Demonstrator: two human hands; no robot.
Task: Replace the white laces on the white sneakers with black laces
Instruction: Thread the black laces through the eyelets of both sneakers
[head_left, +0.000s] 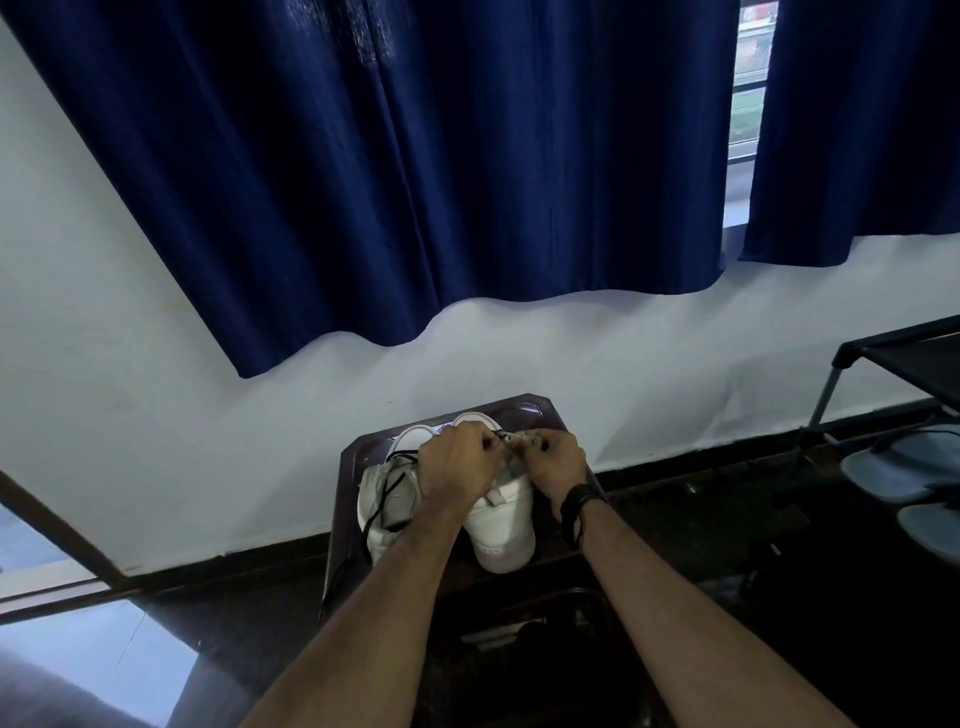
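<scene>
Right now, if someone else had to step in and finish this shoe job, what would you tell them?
Left hand and right hand both pinch something small over the right sneaker, near its toe end; what they pinch is too blurred to name.
Both white sneakers sit side by side on the dark stool.
Done: a black lace is loosely in the left sneaker, its end trailing off the stool.
Left: lace the right sneaker, tidy the left.
</scene>
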